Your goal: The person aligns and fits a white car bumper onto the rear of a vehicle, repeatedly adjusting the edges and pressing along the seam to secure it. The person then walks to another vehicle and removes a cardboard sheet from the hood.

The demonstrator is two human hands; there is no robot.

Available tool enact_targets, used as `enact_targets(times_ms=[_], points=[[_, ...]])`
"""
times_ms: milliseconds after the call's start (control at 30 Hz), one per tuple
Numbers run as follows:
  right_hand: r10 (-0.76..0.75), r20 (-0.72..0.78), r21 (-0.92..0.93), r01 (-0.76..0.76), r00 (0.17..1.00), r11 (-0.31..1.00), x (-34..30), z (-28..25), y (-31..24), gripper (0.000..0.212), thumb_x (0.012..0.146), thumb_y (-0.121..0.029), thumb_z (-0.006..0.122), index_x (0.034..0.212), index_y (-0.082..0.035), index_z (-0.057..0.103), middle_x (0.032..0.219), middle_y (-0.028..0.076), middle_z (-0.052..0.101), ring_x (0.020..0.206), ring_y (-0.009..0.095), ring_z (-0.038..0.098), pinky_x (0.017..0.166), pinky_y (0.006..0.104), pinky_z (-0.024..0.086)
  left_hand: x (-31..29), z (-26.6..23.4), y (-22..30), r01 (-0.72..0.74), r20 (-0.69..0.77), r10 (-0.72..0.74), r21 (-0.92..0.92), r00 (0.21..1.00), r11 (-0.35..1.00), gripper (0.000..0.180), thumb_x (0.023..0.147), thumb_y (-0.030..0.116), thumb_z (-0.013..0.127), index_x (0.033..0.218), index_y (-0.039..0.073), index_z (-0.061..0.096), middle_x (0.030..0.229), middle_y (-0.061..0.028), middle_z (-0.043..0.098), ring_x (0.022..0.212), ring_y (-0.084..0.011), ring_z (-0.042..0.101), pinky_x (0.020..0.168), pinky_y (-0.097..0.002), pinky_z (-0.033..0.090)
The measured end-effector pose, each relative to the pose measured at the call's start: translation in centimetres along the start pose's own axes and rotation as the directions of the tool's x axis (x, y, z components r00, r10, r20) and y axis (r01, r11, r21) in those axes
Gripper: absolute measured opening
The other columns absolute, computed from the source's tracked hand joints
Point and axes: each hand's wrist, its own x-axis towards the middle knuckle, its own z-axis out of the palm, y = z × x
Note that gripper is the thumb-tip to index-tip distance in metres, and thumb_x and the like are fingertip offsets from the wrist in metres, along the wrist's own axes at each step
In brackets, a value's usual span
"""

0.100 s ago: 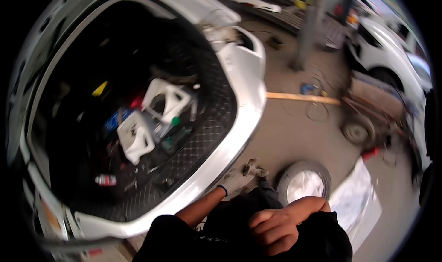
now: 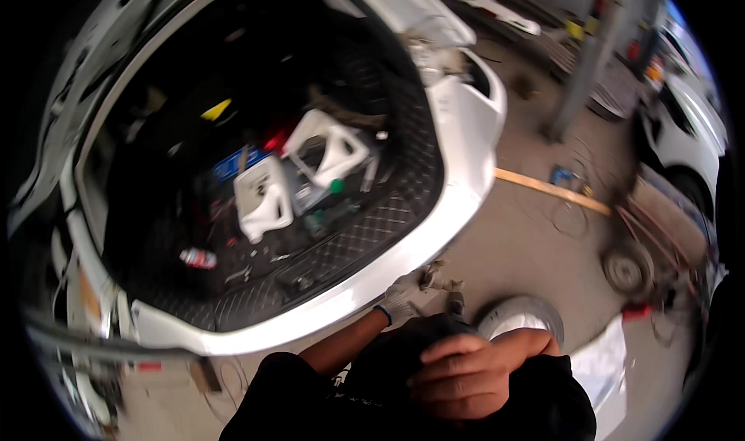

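Note:
My left hand, in a pale knitted work glove with a blue cuff, is closed beside the rear edge of a white car. A crumpled grey-beige work glove, blurred, sticks out of its grip. My right hand is bare and lies across the front of my black shirt, back of the hand up. Its fingers are loosely bent, a little apart, with nothing visible in them. Inside the open boot are two white plastic jugs, a green cap and a red-and-white can.
A wheel lies on the floor to my right, next to white sheeting. Beyond it are a wooden strip, a wheeled cart, a grey post and another white car. A yellow piece lies deep in the boot.
The whole view has swung, so the car and floor sit further right, and the boot's edge higher. My right hand's fingers look less curled. My left hand keeps hold of the glove.

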Motion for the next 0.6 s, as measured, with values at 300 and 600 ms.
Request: enact_targets(times_ms=[300,600], points=[[-0.239,0.33,0.593,-0.004,0.913,0.805,2.2,10.8,11.5,0.022,0.095,-0.027,0.063,0.1,-0.006,0.067,0.121,0.007,0.068,0.111,0.028,0.062,0.099,0.0539,0.047,-22.9,1.7,2.1,0.088,-0.712,-0.591,-0.608,0.38,0.789,0.04,0.099,0.028,0.053,0.133,0.007,0.053,0.116,-0.0108,0.062,0.111,-0.0227,0.061,0.092,-0.0333,0.051],[-0.643,0.575,0.761,-0.619,0.507,0.193,-4.6,21.1,6.8,0.046,0.089,-0.028,0.068,0.129,-0.007,0.06,0.127,0.012,0.063,0.122,0.033,0.056,0.108,0.0482,0.038,-30.2,9.5,3.0,-0.139,-0.609,-0.749,-0.744,-0.26,0.653,0.035,0.1,0.027,0.05,0.125,0.004,0.058,0.118,-0.013,0.063,0.109,-0.0224,0.062,0.093,-0.0352,0.05]])
